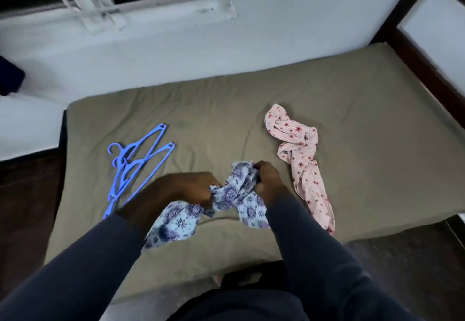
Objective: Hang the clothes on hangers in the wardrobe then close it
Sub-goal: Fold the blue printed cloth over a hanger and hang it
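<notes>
Near six o'clock on the mattress (pixel 226 109), the floral garment (pixel 236 196) is gripped in bunched folds by the left hand (pixel 186 189) and right hand (pixel 270 182); seemingly light and limp, it is best taken at the shoulders, with the hangers (pixel 136 167) lying toward nine o'clock.

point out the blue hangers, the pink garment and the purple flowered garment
blue hangers (pixel 125 169), head view, on the necks below the hooks
pink garment (pixel 299 154), head view, on its twisted middle
purple flowered garment (pixel 241 189), head view, on its bunched middle
</notes>
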The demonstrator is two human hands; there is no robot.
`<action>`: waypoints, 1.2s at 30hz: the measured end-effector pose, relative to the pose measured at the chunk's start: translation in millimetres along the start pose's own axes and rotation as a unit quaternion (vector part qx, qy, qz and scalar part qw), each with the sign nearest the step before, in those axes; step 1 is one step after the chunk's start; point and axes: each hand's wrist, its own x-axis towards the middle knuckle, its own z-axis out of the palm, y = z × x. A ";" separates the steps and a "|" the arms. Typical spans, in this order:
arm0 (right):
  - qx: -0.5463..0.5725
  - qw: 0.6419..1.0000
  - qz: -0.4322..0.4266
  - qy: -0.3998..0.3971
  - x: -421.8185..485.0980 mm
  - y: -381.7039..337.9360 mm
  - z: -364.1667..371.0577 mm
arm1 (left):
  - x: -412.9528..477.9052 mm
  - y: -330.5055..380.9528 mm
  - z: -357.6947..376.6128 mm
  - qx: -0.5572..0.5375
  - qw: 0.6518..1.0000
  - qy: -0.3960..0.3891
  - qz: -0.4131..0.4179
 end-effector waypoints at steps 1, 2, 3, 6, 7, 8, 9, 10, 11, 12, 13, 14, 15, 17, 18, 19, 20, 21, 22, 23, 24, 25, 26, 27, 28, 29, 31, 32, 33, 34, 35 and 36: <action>0.027 1.000 0.004 -0.014 -1.6 -2.7 17.7 | -8.9 -20.7 1.9 0.006 1.000 0.008 -0.017; 0.044 0.999 0.011 -0.027 -15.2 -11.7 35.0 | -12.6 -41.7 4.3 0.001 0.999 0.017 -0.035; 0.050 0.998 0.014 -0.047 -29.9 -19.7 50.4 | -17.9 -60.4 3.9 -0.023 0.998 0.029 -0.051; 0.038 0.985 -0.006 -0.169 -68.8 -32.4 71.3 | -19.7 -85.5 -1.4 -0.348 0.933 0.070 -0.058; 0.012 0.979 -0.004 -0.204 -82.3 -35.0 72.8 | -16.1 -85.4 -6.0 -0.459 0.881 0.101 -0.052; -0.009 0.973 -0.009 -0.231 -100.4 -37.5 75.4 | -11.7 -82.6 -12.2 -0.525 0.841 0.128 -0.043; -0.020 0.964 -0.015 -0.264 -113.3 -38.9 73.9 | -4.2 -78.7 -17.2 -0.565 0.812 0.140 -0.031; -0.020 0.955 -0.026 -0.296 -124.3 -39.7 70.1 | -0.6 -69.0 -20.0 -0.605 0.784 0.137 -0.015; -0.026 0.949 -0.039 -0.312 -131.4 -39.6 64.7 | 2.3 -57.0 -22.2 -0.641 0.758 0.124 0.014; -0.031 0.946 -0.046 -0.319 -136.1 -39.1 57.0 | 5.8 -45.5 -22.4 -0.670 0.731 0.125 0.046; -0.040 0.944 -0.054 -0.324 -138.7 -39.9 47.2 | 6.8 -28.7 -23.2 -0.705 0.692 0.127 0.089; -0.056 0.943 -0.060 -0.323 -139.8 -40.1 36.2 | 8.6 -14.1 -24.7 -0.734 0.653 0.145 0.114; -0.081 0.944 -0.070 -0.311 -138.0 -39.1 24.7 | 9.2 -0.8 -27.8 -0.755 0.621 0.169 0.123; -0.152 0.949 -0.108 -0.256 -127.4 -40.3 1.6 | 14.1 20.5 -40.2 -0.745 0.614 0.241 0.103; -0.194 0.945 -0.138 -0.223 -121.8 -43.2 -9.3 | 16.2 29.2 -47.3 -0.718 0.632 0.276 0.094; -0.232 0.939 -0.171 -0.188 -119.1 -47.7 -15.3 | 19.4 36.3 -53.3 -0.687 0.656 0.295 0.105; -0.250 0.933 -0.204 -0.158 -118.0 -53.5 -17.0 | 22.4 44.7 -56.9 -0.646 0.688 0.304 0.126; -0.249 0.928 -0.238 -0.140 -119.5 -62.9 -16.8 | 26.9 56.0 -58.1 -0.604 0.720 0.309 0.149; -0.234 0.922 -0.272 -0.145 -121.1 -72.1 -11.2 | 27.3 67.3 -55.7 -0.555 0.753 0.312 0.167; -0.220 0.912 -0.306 -0.163 -124.0 -83.8 -5.2 | 26.3 82.9 -51.9 -0.510 0.781 0.308 0.186; -0.220 0.898 -0.336 -0.177 -124.3 -93.2 2.4 | 26.7 92.7 -47.9 -0.479 0.800 0.303 0.197; -0.221 0.890 -0.362 -0.168 -122.2 -101.4 9.0 | 27.9 100.8 -44.3 -0.462 0.809 0.298 0.209; -0.209 0.890 -0.379 -0.143 -122.2 -110.2 13.2 | 26.7 108.4 -42.5 -0.455 0.810 0.296 0.222; -0.181 0.899 -0.382 -0.118 -120.5 -116.2 15.1 | 26.0 110.1 -42.3 -0.452 0.809 0.297 0.229; -0.140 0.911 -0.373 -0.107 -119.4 -123.0 14.5 | 23.6 111.6 -44.9 -0.449 0.809 0.297 0.238; -0.098 0.922 -0.358 -0.113 -118.2 -126.9 13.4 | 21.2 108.6 -49.4 -0.448 0.808 0.295 0.243; -0.056 0.933 -0.328 -0.138 -121.2 -134.7 11.7 | 12.5 101.7 -60.9 -0.431 0.815 0.292 0.256; -0.058 0.935 -0.314 -0.152 -122.8 -136.9 11.8 | 8.9 97.8 -65.7 -0.425 0.818 0.289 0.259; -0.063 0.936 -0.305 -0.162 -123.2 -139.6 12.6 | 3.9 95.5 -70.7 -0.421 0.818 0.289 0.265; -0.073 0.937 -0.299 -0.165 -123.6 -142.1 13.2 | -0.6 94.2 -74.8 -0.422 0.816 0.292 0.267; -0.084 0.936 -0.300 -0.167 -124.6 -144.7 14.1 | -4.7 94.0 -78.3 -0.423 0.815 0.293 0.267; -0.099 0.933 -0.305 -0.164 -126.5 -149.1 15.9 | -9.1 93.6 -82.5 -0.419 0.816 0.298 0.264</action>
